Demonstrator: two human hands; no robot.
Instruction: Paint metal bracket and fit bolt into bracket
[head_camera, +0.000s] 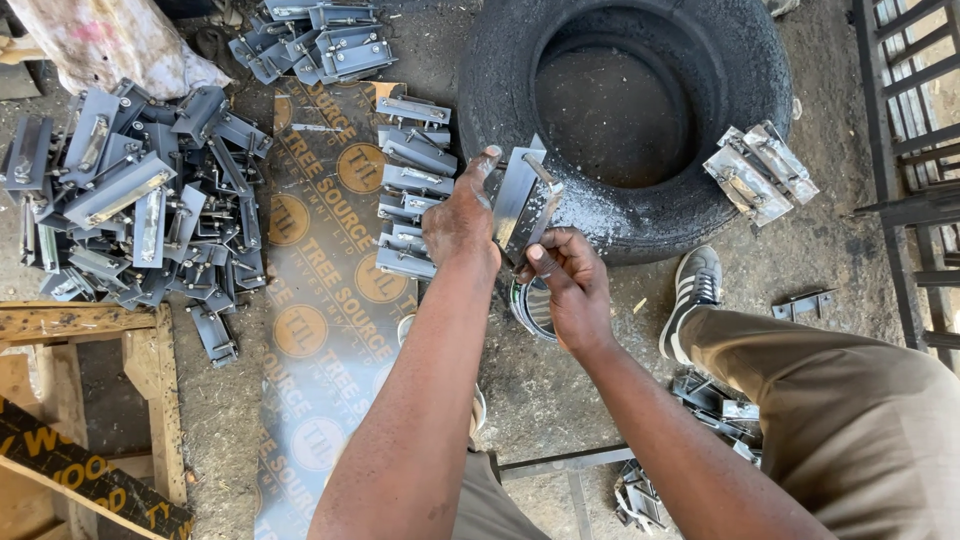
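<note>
- The person sits low on the dirt floor, and both hands meet over the near rim of an old tyre (620, 215).
- The left hand (460, 222) has its fingers clamped on the upper edge of a grey metal bracket (522, 205), thumb up along the top; the right hand (570, 285) has its fingers closed round the lower end of the same piece.
- So the bracket is off the ground, held tilted between the two hands, just in front of the tyre wall.
- It looks like folded steel plate with a bolt or pin along one face: stiff, I judge, and fairly heavy for its size, with hard edges that could bite a bare palm.
- The surface looks freshly coated and slick, so I would grip it by the flat flanges at the ends, as both hands do, not by the pin.
- Nothing about it seems fragile.
- A row of like pieces (412, 185) lies on a printed board (320, 330), a big heap (140, 200) sits to the left, and a few more (760, 172) rest on the tyre.
- The underside of the held bracket is hidden by the hands, and I cannot tell whether the pin moves.
- A round tin (532, 308) under the right hand is mostly covered; its contents are hard to make out.
</note>
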